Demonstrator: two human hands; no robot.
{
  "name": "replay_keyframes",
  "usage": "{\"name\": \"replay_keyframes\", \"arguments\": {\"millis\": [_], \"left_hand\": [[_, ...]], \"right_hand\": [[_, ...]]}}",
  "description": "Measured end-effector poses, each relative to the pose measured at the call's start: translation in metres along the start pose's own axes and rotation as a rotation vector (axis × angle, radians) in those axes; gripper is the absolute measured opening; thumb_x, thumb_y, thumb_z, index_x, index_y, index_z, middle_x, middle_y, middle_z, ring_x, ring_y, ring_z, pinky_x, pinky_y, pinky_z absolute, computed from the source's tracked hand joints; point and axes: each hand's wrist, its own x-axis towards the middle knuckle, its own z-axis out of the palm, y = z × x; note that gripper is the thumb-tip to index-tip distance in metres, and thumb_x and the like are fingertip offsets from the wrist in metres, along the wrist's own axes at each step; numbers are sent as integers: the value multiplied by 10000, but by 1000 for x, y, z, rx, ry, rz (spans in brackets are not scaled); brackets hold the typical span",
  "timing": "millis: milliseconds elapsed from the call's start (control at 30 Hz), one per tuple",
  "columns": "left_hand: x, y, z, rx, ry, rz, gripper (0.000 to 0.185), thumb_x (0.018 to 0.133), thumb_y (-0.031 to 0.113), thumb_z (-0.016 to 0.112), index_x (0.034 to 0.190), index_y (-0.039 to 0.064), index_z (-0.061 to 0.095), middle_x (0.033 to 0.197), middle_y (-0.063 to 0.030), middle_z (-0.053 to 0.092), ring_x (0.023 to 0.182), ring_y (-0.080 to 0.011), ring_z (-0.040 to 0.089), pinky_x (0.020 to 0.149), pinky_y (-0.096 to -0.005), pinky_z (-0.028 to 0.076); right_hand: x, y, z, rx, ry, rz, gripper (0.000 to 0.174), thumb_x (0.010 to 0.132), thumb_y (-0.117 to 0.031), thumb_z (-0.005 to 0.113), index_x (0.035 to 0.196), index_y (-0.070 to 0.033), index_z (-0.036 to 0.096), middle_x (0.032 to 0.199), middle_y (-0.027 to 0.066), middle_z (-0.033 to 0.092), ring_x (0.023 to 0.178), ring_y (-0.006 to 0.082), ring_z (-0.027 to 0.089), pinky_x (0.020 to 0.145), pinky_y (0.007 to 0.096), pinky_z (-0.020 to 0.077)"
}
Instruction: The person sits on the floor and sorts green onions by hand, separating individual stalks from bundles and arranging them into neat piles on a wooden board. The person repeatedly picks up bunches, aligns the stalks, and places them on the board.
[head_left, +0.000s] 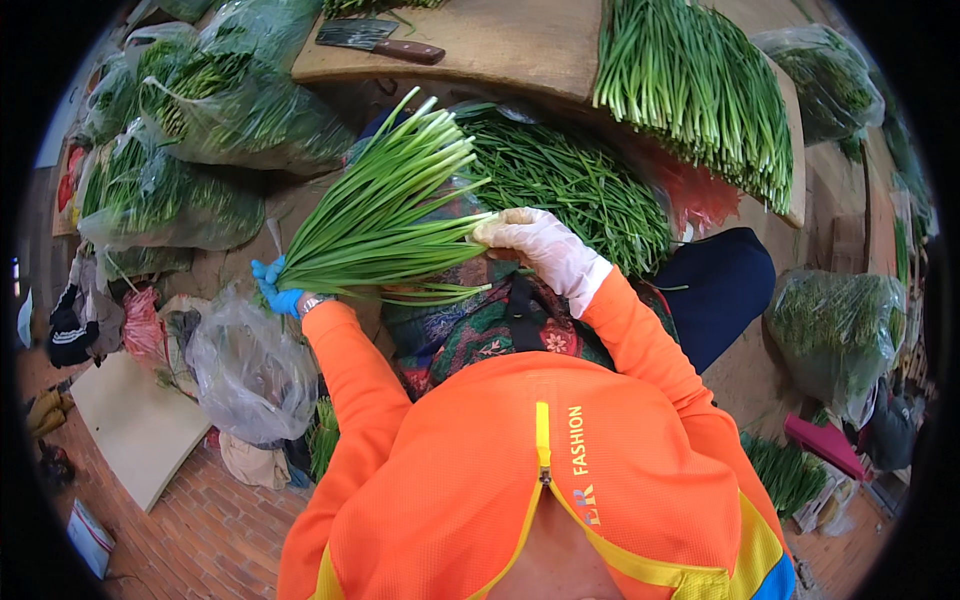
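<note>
My left hand (278, 289), in a blue glove, grips the leafy end of a fanned bunch of green garlic chives (390, 217). The pale stem ends point up and to the right. At the bunch's right side my right hand (517, 232), in a thin whitish glove, pinches the pale ends of a few stalks between thumb and fingers. Beyond the right hand lies a loose heap of chives (570, 180) in front of me. A cleaver with a wooden handle (409, 51) rests on the wooden board (510, 45). Another large row of chives (690, 97) lies at the board's right part.
Clear plastic bags of greens (240, 120) are piled at the upper left, with another bag (840, 322) at the right. An empty-looking clear bag (255, 367) lies beside my left forearm. A pale flat board (142, 420) is on the brick floor, and a magenta plastic object (825, 446) stands lower right.
</note>
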Motion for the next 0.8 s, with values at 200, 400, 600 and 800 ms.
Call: {"name": "replay_keyframes", "arguments": {"millis": [200,400,600,800], "left_hand": [[-6,-5,43,156,54,52,229,849,164,564,1009,110,718,664,68,582,577,-79,509,595,-259,460],[-3,-6,47,141,77,50,239,855,192,561,1020,111,714,673,63,597,580,-87,506,595,-268,459],[0,-7,28,250,115,116,224,873,193,526,972,116,712,667,61,604,572,-98,516,598,-293,465],[-2,-13,-4,235,294,227,220,839,164,543,987,123,700,748,62,646,585,-103,537,646,-312,469]], "right_hand": [[-1,6,-4,-57,13,63,293,854,-205,693,1067,-5,682,1009,40,690,950,94,598,863,246,451],[0,11,0,-193,-35,48,341,826,-199,700,1072,37,679,986,72,699,890,136,622,837,269,468],[3,12,1,-191,129,-38,308,866,-232,673,1061,6,657,961,60,679,886,125,598,817,260,460],[-22,-1,-21,-337,31,109,423,841,-377,697,1092,-40,652,922,30,649,796,108,561,719,254,452]]}}
